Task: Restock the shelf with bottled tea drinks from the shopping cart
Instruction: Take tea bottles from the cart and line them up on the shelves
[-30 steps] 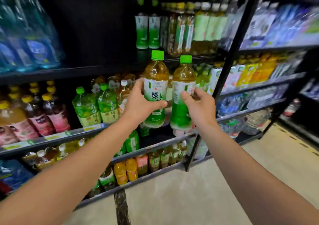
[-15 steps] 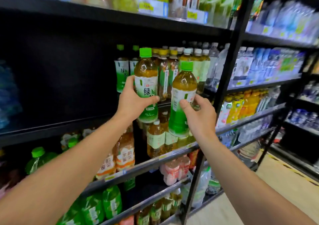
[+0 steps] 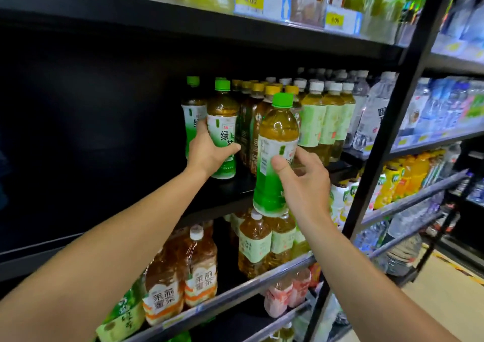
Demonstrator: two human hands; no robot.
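Note:
My left hand (image 3: pixel 208 151) grips a green-capped green tea bottle (image 3: pixel 222 121) upright at the black shelf (image 3: pixel 230 187), its base low over the shelf board, right beside another green-capped tea bottle (image 3: pixel 192 111) that stands there. My right hand (image 3: pixel 301 181) holds a second green tea bottle (image 3: pixel 275 153) by its label, in front of the shelf edge and lower than the first. The shopping cart is out of view.
Yellow-capped dark tea bottles (image 3: pixel 258 121) and white-capped light tea bottles (image 3: pixel 327 121) fill the shelf to the right. The shelf's left part (image 3: pixel 104 145) is dark and bare. A black upright post (image 3: pixel 387 142) divides the rack; jasmine tea bottles (image 3: pixel 180 276) stand below.
Both hands rose and moved forward with their bottles. The left bottle has gone from in front of the rack onto the shelf level next to the standing green tea; the view tilted up.

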